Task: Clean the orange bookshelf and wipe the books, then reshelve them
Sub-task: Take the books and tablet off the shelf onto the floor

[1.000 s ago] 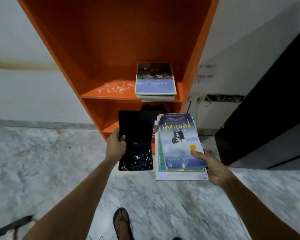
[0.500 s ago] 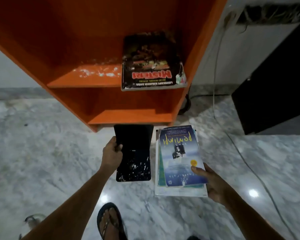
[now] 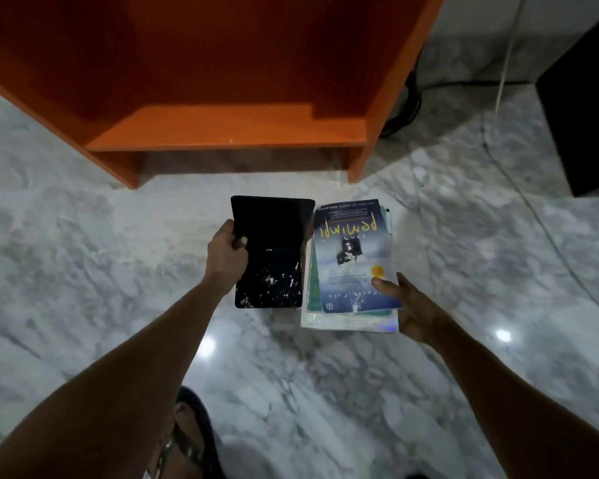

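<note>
The orange bookshelf (image 3: 229, 129) fills the top of the view, and only its lowest shelf shows, with no book on it. My left hand (image 3: 227, 255) grips the left edge of a black book (image 3: 274, 250) with white flecks on its cover. My right hand (image 3: 408, 305) holds a small stack of books (image 3: 351, 261) from below, thumb on the top blue cover with yellow lettering. Both are held low over the marble floor, in front of the shelf's base.
Grey marble floor (image 3: 83, 271) lies all around. A black cabinet (image 3: 585, 98) stands at the right, with cables (image 3: 408, 102) on the floor beside the shelf. My foot in a sandal (image 3: 187, 440) is at the bottom.
The view has tilted down from the upper shelves with books on them to the lowest shelf and the floor. Both hands keep their books and have come lower.
</note>
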Demonstrator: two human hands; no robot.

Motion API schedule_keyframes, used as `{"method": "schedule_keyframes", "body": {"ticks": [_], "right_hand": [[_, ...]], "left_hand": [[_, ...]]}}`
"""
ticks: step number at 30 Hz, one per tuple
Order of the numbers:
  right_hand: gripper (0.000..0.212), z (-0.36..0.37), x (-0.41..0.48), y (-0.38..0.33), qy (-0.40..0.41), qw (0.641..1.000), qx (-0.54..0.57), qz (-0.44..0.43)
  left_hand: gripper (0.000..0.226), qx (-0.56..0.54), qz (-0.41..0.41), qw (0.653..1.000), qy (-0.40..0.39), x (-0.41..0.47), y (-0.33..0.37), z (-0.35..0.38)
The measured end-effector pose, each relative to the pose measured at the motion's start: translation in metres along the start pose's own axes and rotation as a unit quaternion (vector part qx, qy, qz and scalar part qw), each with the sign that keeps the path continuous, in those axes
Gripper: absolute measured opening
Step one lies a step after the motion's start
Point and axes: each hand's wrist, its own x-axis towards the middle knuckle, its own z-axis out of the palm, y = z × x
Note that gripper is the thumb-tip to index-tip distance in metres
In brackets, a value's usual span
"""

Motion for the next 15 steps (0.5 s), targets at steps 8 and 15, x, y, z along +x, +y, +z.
{"method": "schedule_keyframes", "body": {"ticks": [8,15], "right_hand": [[0.035,-0.008,0.029,0.012,0.003,1.0,-0.017,-0.015],[0.044,0.004,0.021,0.014,0.113,0.99,-0.067,-0.042]], "left_hand": [[0.033,0.005,-0.006,1.0,0.014,0.011,-0.022,0.018],[0.021,0.055,-0.056,0.996,0.032,-0.003,-0.014,0.018]]}}
